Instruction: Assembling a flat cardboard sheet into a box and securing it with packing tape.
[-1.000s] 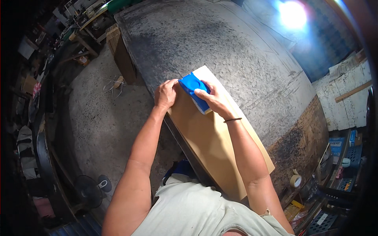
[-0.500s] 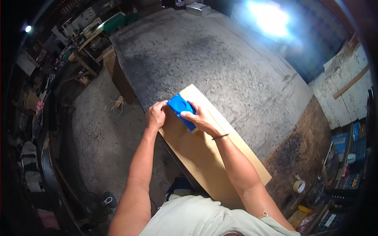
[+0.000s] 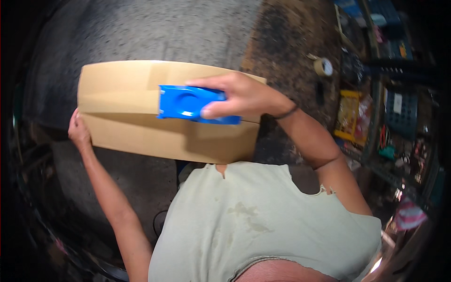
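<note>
A long brown cardboard box [image 3: 117,77] lies in front of me, with a seam along its top. My right hand [image 3: 235,96] is closed around a blue tape dispenser [image 3: 189,101], thumb on its near side, above the right half of the box. The dispenser's toothed edge faces left. From that edge, a smooth band that looks like tape [image 3: 127,105] stretches along the seam to the box's left end. There my left hand [image 3: 80,130] grips the box's corner, its fingertips partly hidden at the edge.
The box rests on a dark, worn worktable [image 3: 197,33]. A roll of tape [image 3: 323,66] lies on the table's brown right part. Farther right are a yellow packet [image 3: 347,113] and a dark blue-green plastic basket [image 3: 401,113] among shelf clutter.
My view has turned and shifted toward the right end of the table. My right hand has drawn the dispenser along the box, away from my left hand, which stays at the box's end.
</note>
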